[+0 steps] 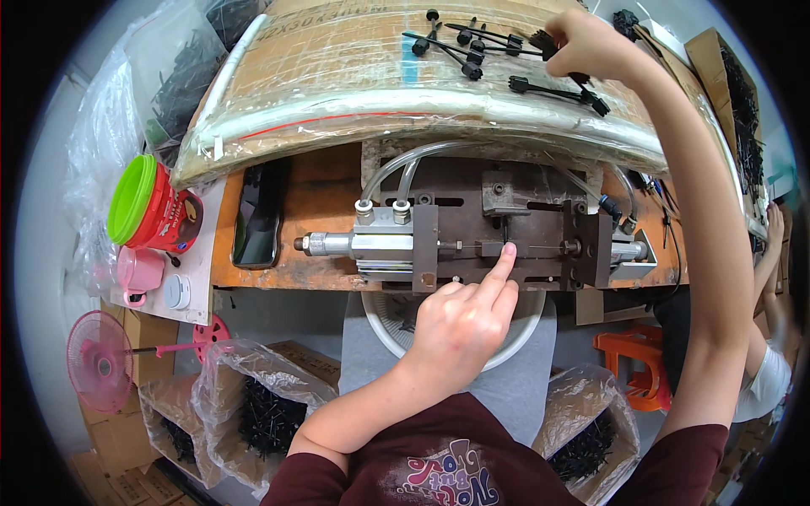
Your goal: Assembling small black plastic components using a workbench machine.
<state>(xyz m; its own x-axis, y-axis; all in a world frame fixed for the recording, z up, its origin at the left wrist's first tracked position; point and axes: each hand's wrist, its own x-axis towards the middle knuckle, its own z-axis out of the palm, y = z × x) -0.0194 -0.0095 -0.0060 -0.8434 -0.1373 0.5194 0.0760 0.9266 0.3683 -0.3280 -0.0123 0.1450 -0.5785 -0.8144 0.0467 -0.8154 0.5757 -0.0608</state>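
Note:
My left hand [464, 325] reaches over the metal clamping fixture [540, 228], index finger stretched out and the other fingers curled. Its fingertip rests at the small centre block [491, 250], by a thin black piece standing there. Up on the wrapped cardboard box, my right hand [591, 49] has its fingers closed around black plastic rod parts [542, 40] with toothed heads, partly hidden by the fingers. More such black rod parts [472, 55] lie loose on the box to its left, and another pair [557, 91] just below it.
Air cylinders [384, 244] with clear hoses flank the fixture on an orange bench. A white basket [384, 325] sits under it. To the left are a phone [257, 215], a red tub [160, 207], and a pink fan [101, 358]. Bags of black parts [270, 413] and an orange stool [633, 363] stand below.

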